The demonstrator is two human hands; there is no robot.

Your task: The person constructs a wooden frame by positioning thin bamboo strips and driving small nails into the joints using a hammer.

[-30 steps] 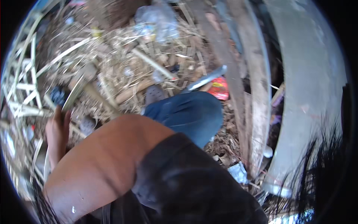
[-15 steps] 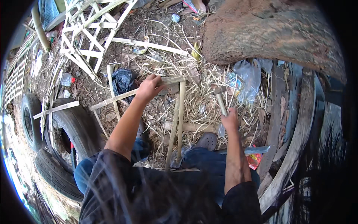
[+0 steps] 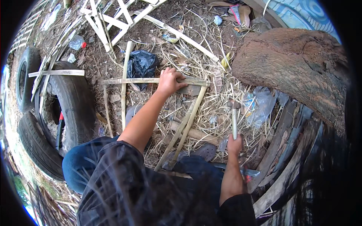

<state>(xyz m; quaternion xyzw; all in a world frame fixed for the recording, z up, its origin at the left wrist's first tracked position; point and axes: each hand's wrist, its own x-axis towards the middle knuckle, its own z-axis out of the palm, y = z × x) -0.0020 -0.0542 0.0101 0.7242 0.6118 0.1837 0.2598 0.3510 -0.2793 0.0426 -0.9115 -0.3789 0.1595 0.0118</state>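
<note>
My left hand is closed round a flat bamboo strip that lies crosswise in front of me. At the strip's right end, beyond my fingers, a pair of long bamboo slats meets it and slants back to my lap. Two more bamboo slats cross or meet it on the left, the longer one standing out past it. In my right hand is a hammer, gripped by its pale handle with the head pointing away, apart from the bamboo.
Old tyres stand at the left. A thick tree trunk fills the far right, with a clear plastic bag beside it. Bamboo lattice and a black plastic bag lie ahead. Shavings litter the soil round a short log.
The view has turned, and the crosswise strip now looks level instead of tilted. My left hand still grips it. The hammer has swung to point straighter away from me.
</note>
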